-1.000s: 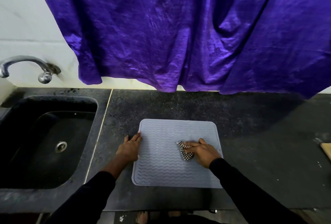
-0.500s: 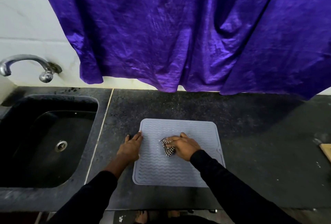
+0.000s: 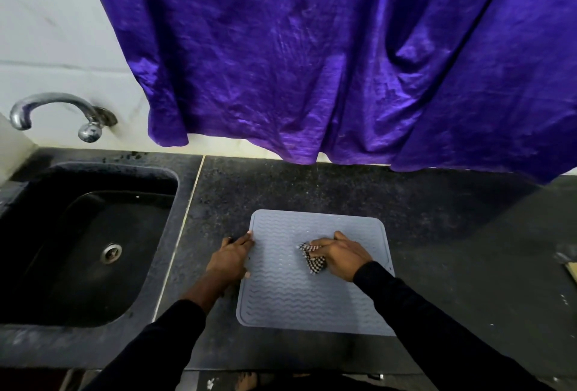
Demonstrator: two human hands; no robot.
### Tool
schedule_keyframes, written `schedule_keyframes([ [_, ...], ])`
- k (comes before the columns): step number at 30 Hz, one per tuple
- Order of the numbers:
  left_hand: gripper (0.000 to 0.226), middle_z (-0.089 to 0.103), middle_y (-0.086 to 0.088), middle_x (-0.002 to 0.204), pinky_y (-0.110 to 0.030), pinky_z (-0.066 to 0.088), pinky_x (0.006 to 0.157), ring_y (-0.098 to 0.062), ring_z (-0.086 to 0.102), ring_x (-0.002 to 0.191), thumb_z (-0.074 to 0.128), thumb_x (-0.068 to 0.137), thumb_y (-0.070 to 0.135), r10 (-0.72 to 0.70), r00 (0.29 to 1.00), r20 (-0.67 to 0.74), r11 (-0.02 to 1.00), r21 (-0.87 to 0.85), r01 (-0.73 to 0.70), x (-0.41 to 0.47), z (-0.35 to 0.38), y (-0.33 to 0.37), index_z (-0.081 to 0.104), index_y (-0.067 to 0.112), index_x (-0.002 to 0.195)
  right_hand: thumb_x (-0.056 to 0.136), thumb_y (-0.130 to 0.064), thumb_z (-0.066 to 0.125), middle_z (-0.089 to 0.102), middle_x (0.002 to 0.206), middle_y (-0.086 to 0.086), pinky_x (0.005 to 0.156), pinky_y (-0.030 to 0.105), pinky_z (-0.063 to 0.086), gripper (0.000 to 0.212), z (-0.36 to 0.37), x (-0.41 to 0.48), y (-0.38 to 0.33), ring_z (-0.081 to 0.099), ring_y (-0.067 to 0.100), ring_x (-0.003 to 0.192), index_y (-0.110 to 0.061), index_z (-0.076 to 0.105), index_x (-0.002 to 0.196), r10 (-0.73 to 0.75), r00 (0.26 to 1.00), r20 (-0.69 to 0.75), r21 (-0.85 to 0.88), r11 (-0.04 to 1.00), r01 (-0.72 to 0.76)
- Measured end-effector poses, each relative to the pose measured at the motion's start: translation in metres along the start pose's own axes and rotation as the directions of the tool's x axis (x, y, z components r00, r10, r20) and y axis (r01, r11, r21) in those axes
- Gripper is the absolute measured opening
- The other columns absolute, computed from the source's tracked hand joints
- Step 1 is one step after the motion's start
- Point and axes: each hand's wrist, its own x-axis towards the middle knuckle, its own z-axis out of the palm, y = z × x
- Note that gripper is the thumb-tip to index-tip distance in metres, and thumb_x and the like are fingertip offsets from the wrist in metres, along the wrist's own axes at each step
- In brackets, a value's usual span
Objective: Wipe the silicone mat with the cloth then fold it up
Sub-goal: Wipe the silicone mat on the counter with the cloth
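While the right hand (image 3: 340, 254) holds the checkered cloth (image 3: 313, 261) bunched under its curled fingers and presses it on the silicone mat (image 3: 296, 300), the left hand (image 3: 232, 258) lies flat at the left edge of the mat, with its fingers straight and close together; the fingertips touch that edge, and the thumb tip touches the border lower down. The mat is grey, with wavy ridges and a raised rim; it lies flat and unfolded on the dark speckled countertop (image 3: 343, 190), near its front edge, a little to the right of the sink (image 3: 118, 165). The cloth is small, black and white; it sits in the upper middle part of the mat, and only its left and lower parts show from under the hand. Both arms wear black; the right sleeve (image 3: 437, 328) crosses over the near right corner of the mat. The sink is black, with a metal drain (image 3: 110, 251) in its bottom; a curved metal tap (image 3: 56, 103) comes out of the white wall (image 3: 46, 31) above its far rim. A purple curtain (image 3: 312, 62) hangs behind the countertop; its hem is just above the back edge.
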Motion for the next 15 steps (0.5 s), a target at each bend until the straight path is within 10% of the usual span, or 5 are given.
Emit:
schedule_keyframes([
  [15, 0.098, 0.002, 0.019, 0.165, -0.053, 0.04, 0.111, -0.038, 0.012, 0.148, 0.077, 0.081, 0.034, -0.015, 1.0, 0.017, 1.0, 0.013, 0.015, -0.008, -0.009, 0.005, 0.015, 0.032, 0.157, 0.089, -0.018, 0.055, 0.035, 0.151, -0.022, 0.096, 0.035, 0.044, 0.05, 0.019, 0.004, -0.011, 0.041, 0.032, 0.124, -0.043, 0.054, 0.132, -0.068, 0.993, 0.097, -0.034, 0.997, 0.072],
])
